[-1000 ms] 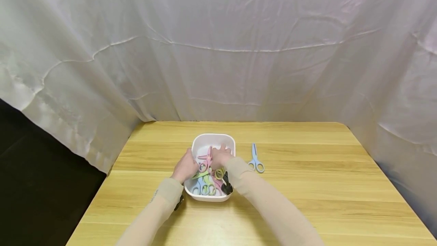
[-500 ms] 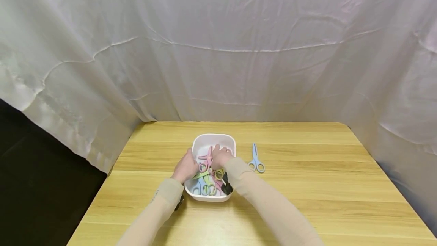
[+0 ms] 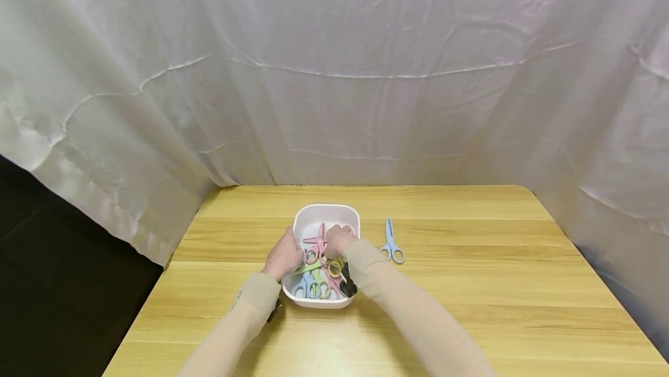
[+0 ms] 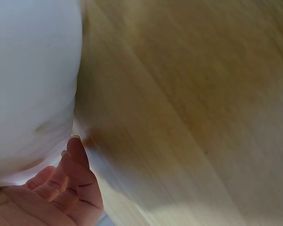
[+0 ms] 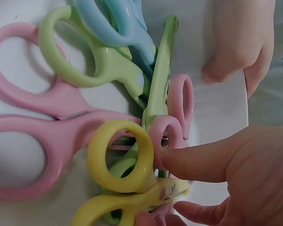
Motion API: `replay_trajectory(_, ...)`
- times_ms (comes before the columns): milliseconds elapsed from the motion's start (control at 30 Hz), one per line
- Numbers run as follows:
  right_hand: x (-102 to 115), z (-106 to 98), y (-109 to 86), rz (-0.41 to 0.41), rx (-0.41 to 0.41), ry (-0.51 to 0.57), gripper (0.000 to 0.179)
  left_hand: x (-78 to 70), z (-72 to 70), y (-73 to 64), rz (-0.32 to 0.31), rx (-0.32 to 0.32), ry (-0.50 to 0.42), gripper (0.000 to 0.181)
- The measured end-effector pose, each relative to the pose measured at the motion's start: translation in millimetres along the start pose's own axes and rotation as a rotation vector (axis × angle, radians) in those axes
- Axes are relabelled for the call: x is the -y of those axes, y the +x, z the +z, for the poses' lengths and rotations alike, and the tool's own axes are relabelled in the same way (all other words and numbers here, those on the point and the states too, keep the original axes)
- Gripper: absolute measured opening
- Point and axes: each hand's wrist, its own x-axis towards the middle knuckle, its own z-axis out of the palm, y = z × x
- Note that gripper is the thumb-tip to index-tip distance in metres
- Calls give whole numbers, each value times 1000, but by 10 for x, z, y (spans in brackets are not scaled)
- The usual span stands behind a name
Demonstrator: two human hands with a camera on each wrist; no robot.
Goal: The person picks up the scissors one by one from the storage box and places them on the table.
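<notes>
A white plastic tray [image 3: 321, 304] holds several scissors in pastel colours. My left hand [image 3: 284, 256] grips its left wall, thumb inside the rim; in the left wrist view its bent fingers [image 4: 80, 181] lie along the outside. My right hand [image 3: 341, 239] reaches into the tray. Seen from the right wrist, its thumb [image 5: 193, 163] lies over a pink scissors handle [image 5: 167, 127], and the other fingers bend in from below around the pivot of yellow scissors [image 5: 120, 188]. Pink scissors [image 3: 320, 242] lie with their blades apart. Green scissors [image 5: 92, 63] and blue scissors [image 5: 125, 23] overlap beside them.
To the right of the tray, a pair of blue scissors [image 3: 389, 243] lies on the wooden table [image 3: 486, 284]. A pale curtain [image 3: 366, 133] hangs behind the table and along both sides. A black area [image 3: 57, 284] shows at the left.
The right hand's fingers were spread towards the far right of the tray and have drawn in, more bent. The pink scissors have shifted very slightly. The left hand has not moved.
</notes>
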Motion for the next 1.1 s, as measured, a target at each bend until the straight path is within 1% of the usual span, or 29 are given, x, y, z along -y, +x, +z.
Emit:
replay_trajectory(100, -8, 1, -2, 3, 0, -2, 47, 0, 1, -1, -5, 1, -3, 63)
replay_trajectory(200, -13, -7, -6, -4, 2, 4, 49, 0, 1, -1, -4, 3, -1, 63)
replay_trajectory(467, -49, -26, -14, -18, -8, 111, 32, -5, -15, -5, 7, -6, 6, 63)
replay_trajectory(667, -76, -23, -21, -37, -28, 108, 26, -10, -13, -5, -2, 5, -1, 64)
replay_trajectory(833, -78, -19, -30, -37, -26, 119, 33, -5, -2, -3, -8, 11, -8, 65)
replay_trajectory(1033, -81, -19, -18, -44, 1, 131, 56, -15, -3, -8, -16, 13, -30, 67)
replay_trajectory(1100, -89, -14, 0, -40, 12, 160, 59, -23, -6, -12, -19, 14, -35, 67)
